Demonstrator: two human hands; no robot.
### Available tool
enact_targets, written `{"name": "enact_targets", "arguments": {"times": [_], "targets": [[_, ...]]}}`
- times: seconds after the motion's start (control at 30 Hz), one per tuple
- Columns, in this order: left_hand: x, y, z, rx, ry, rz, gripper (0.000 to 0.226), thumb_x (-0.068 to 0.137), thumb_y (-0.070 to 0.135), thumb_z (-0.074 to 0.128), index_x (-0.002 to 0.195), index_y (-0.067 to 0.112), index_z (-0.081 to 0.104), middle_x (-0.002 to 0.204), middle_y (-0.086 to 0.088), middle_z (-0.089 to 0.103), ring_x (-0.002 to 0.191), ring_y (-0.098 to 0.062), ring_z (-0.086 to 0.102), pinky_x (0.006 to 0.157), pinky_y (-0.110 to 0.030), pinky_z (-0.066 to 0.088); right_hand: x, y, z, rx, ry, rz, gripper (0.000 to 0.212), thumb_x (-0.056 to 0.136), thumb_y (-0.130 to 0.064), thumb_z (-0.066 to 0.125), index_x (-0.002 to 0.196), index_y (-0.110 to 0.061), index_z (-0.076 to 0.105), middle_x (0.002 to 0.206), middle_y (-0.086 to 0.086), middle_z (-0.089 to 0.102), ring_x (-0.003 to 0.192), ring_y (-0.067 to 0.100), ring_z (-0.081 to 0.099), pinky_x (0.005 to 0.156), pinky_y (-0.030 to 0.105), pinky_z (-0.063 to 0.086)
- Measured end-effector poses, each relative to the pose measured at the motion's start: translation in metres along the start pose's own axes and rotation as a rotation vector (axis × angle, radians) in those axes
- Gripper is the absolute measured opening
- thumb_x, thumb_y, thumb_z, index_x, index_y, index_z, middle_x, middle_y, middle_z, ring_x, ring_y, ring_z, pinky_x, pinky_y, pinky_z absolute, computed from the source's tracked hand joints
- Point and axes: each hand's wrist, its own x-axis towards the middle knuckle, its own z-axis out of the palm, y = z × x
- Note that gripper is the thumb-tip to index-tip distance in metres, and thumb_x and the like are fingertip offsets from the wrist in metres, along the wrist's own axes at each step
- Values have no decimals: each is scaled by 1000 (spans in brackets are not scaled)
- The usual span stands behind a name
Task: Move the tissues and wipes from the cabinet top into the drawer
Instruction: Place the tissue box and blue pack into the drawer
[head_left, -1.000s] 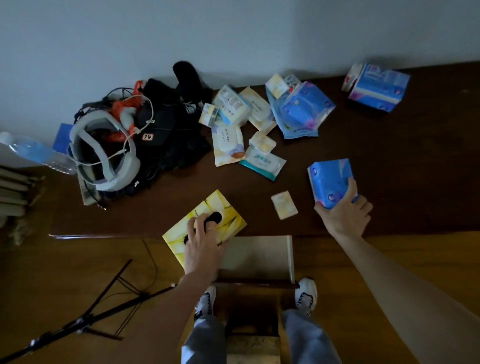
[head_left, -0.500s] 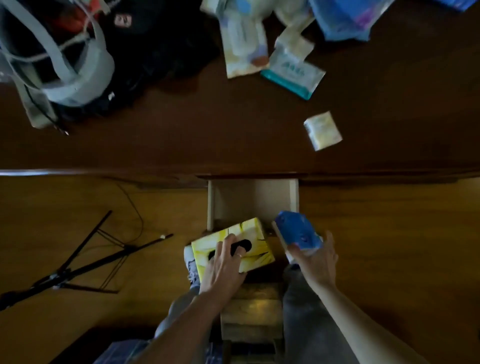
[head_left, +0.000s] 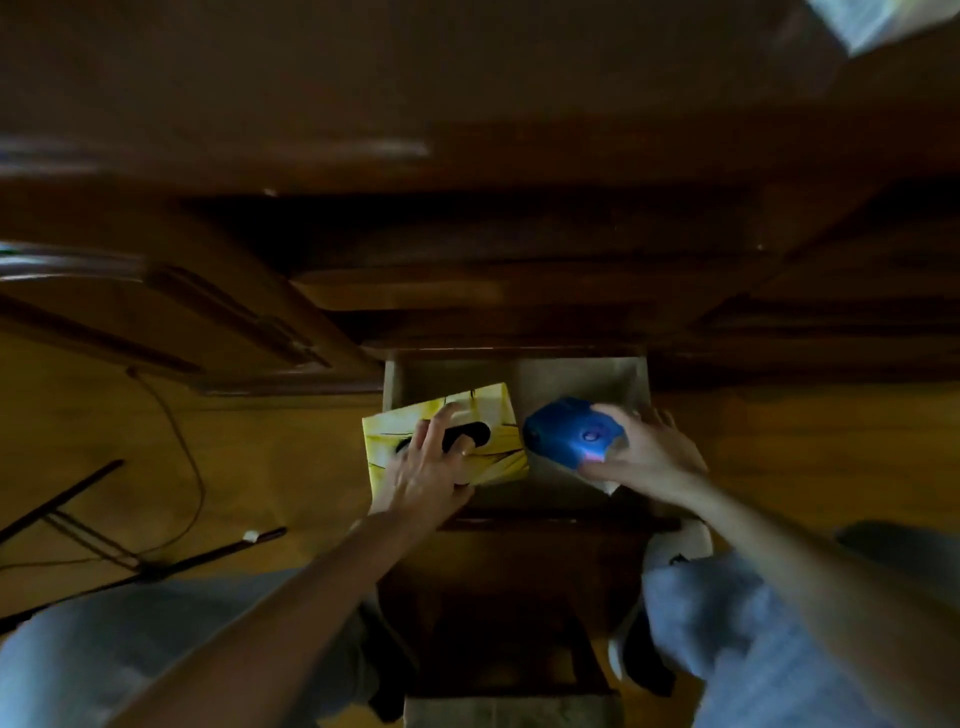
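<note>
A yellow tissue box (head_left: 488, 415) lies tilted over the left side of the open drawer (head_left: 571, 379). My left hand (head_left: 431, 467) grips it from above, fingers over its dark oval opening. Beside it on the right is a blue tissue pack (head_left: 563, 431), held by my right hand (head_left: 644, 452) with fingers curled round its near end. Both items are low in the pale drawer, almost touching each other. The cabinet top is mostly out of sight; only a pale packet (head_left: 872, 21) shows at the top right corner.
The dark wooden cabinet front (head_left: 467, 249) fills the upper view, with a door panel (head_left: 171, 322) at left. My knees (head_left: 769, 649) flank the drawer. A black tripod (head_left: 130, 551) and a cable lie on the wooden floor at left.
The view has dropped down to the drawer. Both hands have carried the yellow box and the blue pack from above the drawer's near end deeper into the drawer.
</note>
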Motion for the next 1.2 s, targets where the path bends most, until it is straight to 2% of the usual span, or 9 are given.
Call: {"name": "enact_targets", "arguments": {"times": [0.13, 0.23, 0.3, 0.5, 0.63, 0.77, 0.9, 1.07, 1.2], "targets": [[20, -12, 47, 89, 107, 99, 56, 81, 43, 76, 129, 20, 58, 157, -9, 26, 133, -28, 39, 83, -41, 59, 45, -5, 13, -162, 43, -82, 102, 61, -83, 60, 152, -45, 31, 146, 6, 52, 132, 34, 49, 105, 45, 45], [34, -9, 58, 92, 120, 85, 60, 82, 41, 73, 137, 26, 55, 161, -3, 20, 141, -28, 28, 97, -46, 49, 53, -23, 24, -365, 138, -123, 100, 68, -78, 66, 154, -46, 28, 161, 15, 34, 148, 42, 27, 112, 52, 35], [25, -6, 54, 93, 86, 56, 62, 82, 35, 73, 141, 29, 52, 163, -1, 19, 142, -29, 26, 102, -48, 46, 36, -30, 25, -432, 172, -129, 96, 72, -76, 69, 153, -44, 30, 159, 17, 35, 146, 43, 28, 108, 52, 38], [-16, -10, 34, 111, 69, 69, 66, 85, 55, 70, 140, 25, 51, 157, 1, 27, 139, -25, 31, 99, -48, 52, -19, -20, 35, -450, 227, -157, 97, 71, -82, 63, 153, -42, 32, 145, 13, 49, 134, 37, 43, 90, 41, 43], [-22, 2, 28, 79, 61, -14, 68, 84, 52, 73, 141, 22, 50, 160, 0, 23, 140, -27, 33, 99, -48, 51, -30, -14, 34, -354, 232, -150, 97, 70, -73, 71, 152, -41, 30, 144, 14, 45, 137, 37, 36, 96, 47, 47], [-21, 6, 36, 80, 81, 29, 64, 84, 49, 75, 138, 22, 52, 160, 0, 22, 138, -25, 35, 99, -46, 52, -33, -3, 44, -248, 277, -130, 104, 65, -71, 71, 153, -39, 24, 142, 14, 38, 134, 36, 33, 93, 47, 49], [-10, 12, 54, 95, 5, 51, 67, 84, 49, 74, 140, 23, 50, 161, 0, 20, 139, -26, 34, 100, -45, 52, -21, 24, 53, -211, 206, -136, 107, 66, -65, 77, 153, -40, 20, 147, 12, 29, 137, 36, 29, 96, 48, 48], [9, 7, 85, 6, -88, 58, 60, 91, 66, 54, 134, 24, 60, 159, 0, 28, 139, -24, 34, 102, -48, 49, 4, 48, 70, -192, 221, -134, 100, 73, -54, 80, 155, -38, 25, 150, 6, 33, 138, 31, 35, 99, 45, 49], [17, -7, 106, -2, -180, 32, 53, 100, 58, 42, 133, 21, 62, 162, 1, 21, 144, -26, 28, 106, -48, 44, 25, 45, 83, -214, 200, -199, 95, 75, -55, 78, 153, -39, 27, 152, 5, 32, 136, 32, 43, 97, 45, 51]]}}
